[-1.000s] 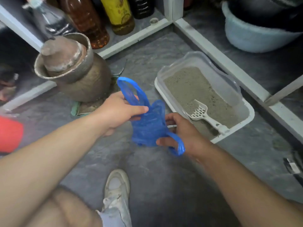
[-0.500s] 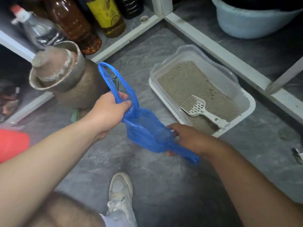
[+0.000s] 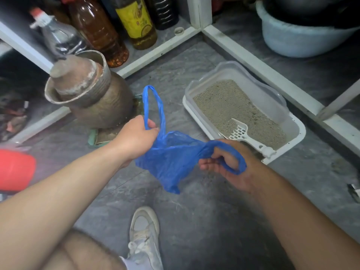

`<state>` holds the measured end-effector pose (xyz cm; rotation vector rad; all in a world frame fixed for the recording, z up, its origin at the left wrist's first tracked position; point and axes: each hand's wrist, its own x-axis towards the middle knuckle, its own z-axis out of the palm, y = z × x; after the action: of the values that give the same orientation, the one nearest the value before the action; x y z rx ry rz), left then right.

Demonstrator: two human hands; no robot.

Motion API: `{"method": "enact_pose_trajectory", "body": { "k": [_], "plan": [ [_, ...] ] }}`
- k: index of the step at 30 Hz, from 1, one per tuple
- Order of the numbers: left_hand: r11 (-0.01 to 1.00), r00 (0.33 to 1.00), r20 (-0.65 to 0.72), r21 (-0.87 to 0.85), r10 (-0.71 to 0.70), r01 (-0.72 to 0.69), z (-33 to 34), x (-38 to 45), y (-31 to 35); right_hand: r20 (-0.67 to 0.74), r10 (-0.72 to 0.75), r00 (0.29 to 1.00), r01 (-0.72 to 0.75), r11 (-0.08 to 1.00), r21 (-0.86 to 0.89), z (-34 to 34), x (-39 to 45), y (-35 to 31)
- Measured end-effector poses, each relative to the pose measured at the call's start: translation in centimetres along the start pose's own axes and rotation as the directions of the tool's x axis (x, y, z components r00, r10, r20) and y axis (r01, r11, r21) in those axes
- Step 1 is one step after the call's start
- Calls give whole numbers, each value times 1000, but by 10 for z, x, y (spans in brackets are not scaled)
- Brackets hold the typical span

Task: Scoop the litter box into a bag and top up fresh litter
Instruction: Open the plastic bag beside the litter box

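Observation:
A thin blue plastic bag hangs between my two hands above the grey floor. My left hand grips one handle loop, which sticks up above the fist. My right hand grips the other handle loop, curled round my fingers. Just beyond my right hand sits the white litter box, filled with grey litter. A white slotted scoop lies in the litter at the near end, handle toward the box's front corner.
A brown clay jar with a lid stands left of the bag. Bottles of oil line a white shelf frame behind it. A pale basin sits at the back right. A red object is at the far left. My white shoe is below.
Both hands have pulled apart, stretching the bag wider. My right hand's handle loop now wraps round its fingers, and the left loop stands more upright.

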<state>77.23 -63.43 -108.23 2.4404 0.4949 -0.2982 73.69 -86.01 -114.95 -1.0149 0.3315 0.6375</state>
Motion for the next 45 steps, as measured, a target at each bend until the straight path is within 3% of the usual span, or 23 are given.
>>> {"method": "enact_pose_trajectory", "body": {
  "k": [2, 4, 7, 10, 12, 16, 17, 19, 20, 22, 24, 25, 27, 29, 32, 34, 37, 39, 41, 42, 43, 44, 45],
  "plan": [
    [1000, 1000, 6, -11, 7, -7, -6, 1, 1, 41, 20, 999, -28, 981, 192, -1, -4, -3],
    [999, 999, 39, -44, 20, -18, -7, 0, 3, 61, 46, 997, -59, 971, 232, -1, -9, -8],
    [991, 998, 16, -124, 54, -51, -4, -1, 2, 15, 67, 998, -66, 995, -80, 4, -18, -10],
    [956, 999, -44, -292, -23, 9, -8, 5, 5, -93, 14, 996, -59, 859, -509, 8, -21, -8],
    [958, 998, -25, -283, -49, 40, -14, 10, 6, -128, -18, 992, -65, 787, -614, 10, -22, -10],
    [999, 987, 161, 29, -30, 26, -28, 11, 11, -182, 8, 983, -134, 708, -693, 4, -19, -9],
    [998, 987, 159, 60, -37, 27, -31, 11, 12, -198, 9, 980, -150, 690, -708, 3, -19, -9],
    [996, 998, -14, 76, 55, -54, -37, 8, 21, -229, -10, 973, -165, 664, -730, 1, -18, -8],
    [977, 970, -140, 106, 197, -184, -39, 4, 26, -236, -24, 972, -163, 656, -737, 1, -17, -9],
    [799, 767, -246, 301, 592, -520, -35, -11, 38, -220, -19, 975, -153, 660, -735, 0, -17, -10],
    [514, 549, -39, 413, 835, -752, -19, -24, 41, -152, 24, 988, -123, 719, -684, 2, -18, -13],
    [446, 516, 95, 386, 851, -807, -8, -28, 40, -101, 46, 994, -100, 764, -637, 5, -19, -15],
    [488, 559, 321, 277, 765, -827, 12, -33, 32, 12, 75, 997, -58, 853, -519, 10, -25, -20],
    [589, 610, 438, 201, 661, -783, 24, -34, 26, 99, 85, 991, -34, 901, -433, 12, -30, -23],
    [718, 702, 449, 170, 553, -675, 24, -32, 24, 119, 63, 991, -13, 926, -379, 8, -32, -26],
    [731, 720, 409, 165, 560, -662, 24, -29, 22, 25, 16, 1000, -5, 912, -410, 4, -29, -26],
    [746, 739, 363, 154, 567, -648, 28, -25, 21, -162, -135, 978, -2, 764, -646, -1, -21, -23],
    [776, 782, 302, 171, 546, -608, 31, -21, 21, -234, -389, 891, -32, 459, -888, -6, -16, -18],
    [821, 840, 213, 195, 499, -537, 31, -17, 21, -111, -697, 709, -44, 113, -993, -3, -20, -19],
    [840, 862, 171, 199, 477, -504, 31, -15, 21, -9, -800, 600, 0, 11, -1000, 2, -23, -20],
    [856, 877, 138, 193, 460, -479, 31, -13, 21, 74, -856, 512, 65, -47, -997, 8, -26, -21],
    [869, 886, 116, 171, 450, -464, 30, -12, 23, 130, -869, 477, 133, -75, -988, 15, -28, -20],
    [876, 887, 108, 141, 449, -460, 30, -12, 25, 154, -849, 506, 190, -65, -980, 21, -28, -17]
  ]
}}
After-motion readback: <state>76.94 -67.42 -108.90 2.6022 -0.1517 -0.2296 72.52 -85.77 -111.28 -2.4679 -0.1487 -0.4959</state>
